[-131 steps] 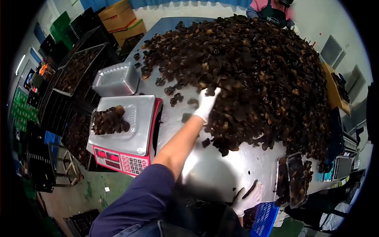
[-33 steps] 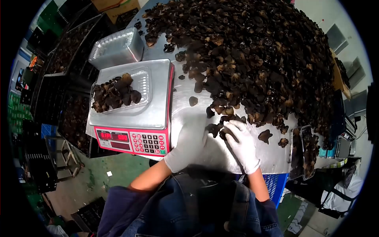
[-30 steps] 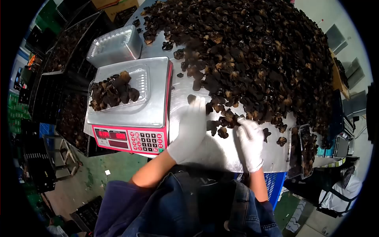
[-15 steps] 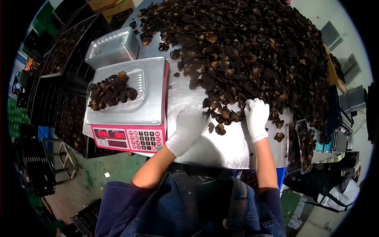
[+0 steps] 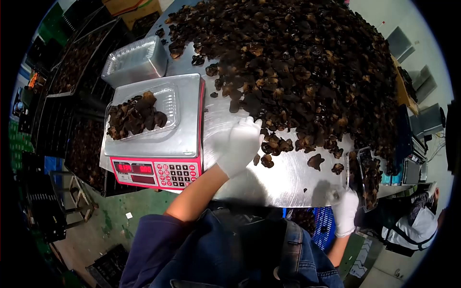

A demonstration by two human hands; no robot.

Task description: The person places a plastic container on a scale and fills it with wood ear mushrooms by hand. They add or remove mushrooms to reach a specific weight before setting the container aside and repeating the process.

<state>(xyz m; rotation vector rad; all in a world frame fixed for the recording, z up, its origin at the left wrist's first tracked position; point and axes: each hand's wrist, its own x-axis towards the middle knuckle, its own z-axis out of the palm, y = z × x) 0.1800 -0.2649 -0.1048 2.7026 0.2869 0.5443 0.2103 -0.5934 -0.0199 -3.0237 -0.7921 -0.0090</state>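
My left hand (image 5: 241, 144), in a white glove, is at the near edge of a big heap of dark wood ear mushrooms (image 5: 307, 72). Its fingers are curled together against the pieces, and what they hold is hidden. Over the table's front edge at the right is my right hand (image 5: 343, 207), also gloved, its fingers smeared by motion. On the pink and silver digital scale (image 5: 182, 144) stands a clear plastic tray (image 5: 170, 103) with a small pile of wood ears (image 5: 137, 115). Several loose pieces lie on the metal table (image 5: 283, 180) between my hands.
A stack of clear plastic trays (image 5: 137, 60) stands behind the scale. Another clear tray (image 5: 370, 180) with mushrooms sits at the table's right edge. Below the front edge is a blue basket (image 5: 322, 225). Dark racks (image 5: 62, 115) line the left, and a person (image 5: 415, 223) is at the far right.
My right hand has left the heap's edge and moved right and toward me, past the table's front edge. My left hand has shifted slightly up and right. A loose mushroom now lies farther right.
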